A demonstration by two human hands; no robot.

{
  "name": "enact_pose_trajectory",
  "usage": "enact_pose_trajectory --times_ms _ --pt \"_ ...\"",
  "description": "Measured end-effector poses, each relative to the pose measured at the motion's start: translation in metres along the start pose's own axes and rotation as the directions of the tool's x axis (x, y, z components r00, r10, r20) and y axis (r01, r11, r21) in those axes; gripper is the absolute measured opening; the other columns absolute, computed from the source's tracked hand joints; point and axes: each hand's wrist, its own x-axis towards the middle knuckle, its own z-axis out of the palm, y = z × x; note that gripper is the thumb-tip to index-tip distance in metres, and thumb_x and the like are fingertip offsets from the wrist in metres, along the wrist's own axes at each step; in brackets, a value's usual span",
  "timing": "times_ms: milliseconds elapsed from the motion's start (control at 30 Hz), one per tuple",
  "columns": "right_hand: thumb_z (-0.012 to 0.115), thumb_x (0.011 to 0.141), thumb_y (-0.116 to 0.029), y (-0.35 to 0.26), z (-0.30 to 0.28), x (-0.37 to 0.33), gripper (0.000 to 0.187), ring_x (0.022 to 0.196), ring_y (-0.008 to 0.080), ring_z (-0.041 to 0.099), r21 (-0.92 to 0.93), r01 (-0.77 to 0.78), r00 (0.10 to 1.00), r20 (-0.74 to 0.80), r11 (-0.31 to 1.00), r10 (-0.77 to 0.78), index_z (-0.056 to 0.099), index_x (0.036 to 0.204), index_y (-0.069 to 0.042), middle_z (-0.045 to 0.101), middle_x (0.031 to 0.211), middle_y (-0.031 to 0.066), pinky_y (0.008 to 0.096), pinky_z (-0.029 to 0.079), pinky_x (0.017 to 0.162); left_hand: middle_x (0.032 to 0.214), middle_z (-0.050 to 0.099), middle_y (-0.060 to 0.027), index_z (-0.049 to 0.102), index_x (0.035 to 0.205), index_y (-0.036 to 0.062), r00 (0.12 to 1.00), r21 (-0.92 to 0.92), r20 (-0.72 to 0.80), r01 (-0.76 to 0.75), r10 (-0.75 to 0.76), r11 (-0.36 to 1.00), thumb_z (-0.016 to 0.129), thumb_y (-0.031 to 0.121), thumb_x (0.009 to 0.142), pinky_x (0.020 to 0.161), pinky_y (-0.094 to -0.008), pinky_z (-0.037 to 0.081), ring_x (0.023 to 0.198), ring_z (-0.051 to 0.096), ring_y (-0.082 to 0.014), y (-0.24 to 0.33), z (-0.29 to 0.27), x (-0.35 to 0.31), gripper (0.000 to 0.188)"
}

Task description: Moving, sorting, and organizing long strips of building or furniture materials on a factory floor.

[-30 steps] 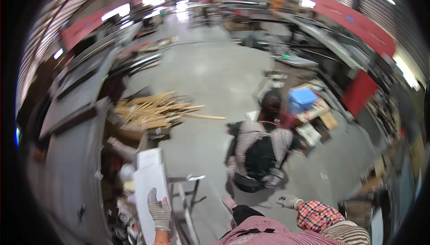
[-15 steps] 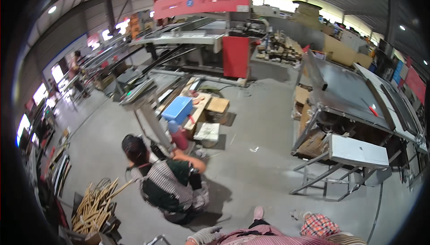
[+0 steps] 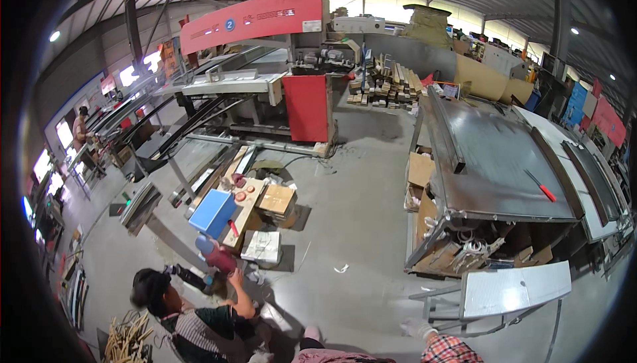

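My right hand [image 3: 419, 329], in a pale glove, reaches out low in front of me below a red checked sleeve [image 3: 451, 350]. Its fingers look stretched out and hold nothing that I can see. Nearest to it is a white-topped metal stand [image 3: 517, 291], just to the right. A pale patch at the bottom edge, beside the co-worker, seems to be my gloved left hand [image 3: 261, 358]; its fingers are cut off by the picture's rim. The tip of my pink shoe [image 3: 312, 332] shows on the grey floor.
A co-worker [image 3: 199, 323] sits low at left, an arm toward a bench with a blue box [image 3: 212, 212]. A metal-topped table [image 3: 497, 157] with a red-handled tool [image 3: 547, 192] stands right. Behind is a large red machine [image 3: 308, 107]. Wooden sticks [image 3: 128, 340] lie lower left.
My view has turned right and tipped up, so the bench, co-worker and machine sit further left. My left hand has slipped mostly out of the lower edge; the right stays stretched out.
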Motion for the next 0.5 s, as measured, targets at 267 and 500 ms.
enact_pose_trajectory --times_ms 267,500 --pt "0.046 0.086 -0.049 -0.109 -0.149 0.122 0.054 0.105 0.0308 0.054 0.165 0.040 0.992 0.108 0.986 -0.059 0.055 0.115 -0.005 0.057 0.117 0.0130 0.0370 0.041 0.091 0.092 0.064 -0.0134 0.062 0.095 0.0100 0.996 0.128 -0.085 0.042 -0.031 0.991 0.047 0.016 0.084 0.078 -0.0411 0.047 0.094 0.059 -0.0296 0.098 -0.234 0.159 0.020" --pt "0.052 0.086 -0.041 -0.115 -0.346 0.146 0.042 0.094 0.0306 0.059 0.515 -0.108 0.979 -0.092 0.850 0.180 0.061 0.099 -0.002 0.063 0.099 0.0163 0.0354 0.045 0.083 0.094 0.064 -0.0126 0.062 0.094 0.0089 0.910 0.628 0.103 -0.372 0.401 0.684 0.044 0.013 0.084 0.079 -0.0397 0.046 0.097 0.059 -0.0289 0.216 -0.324 0.361 0.021"
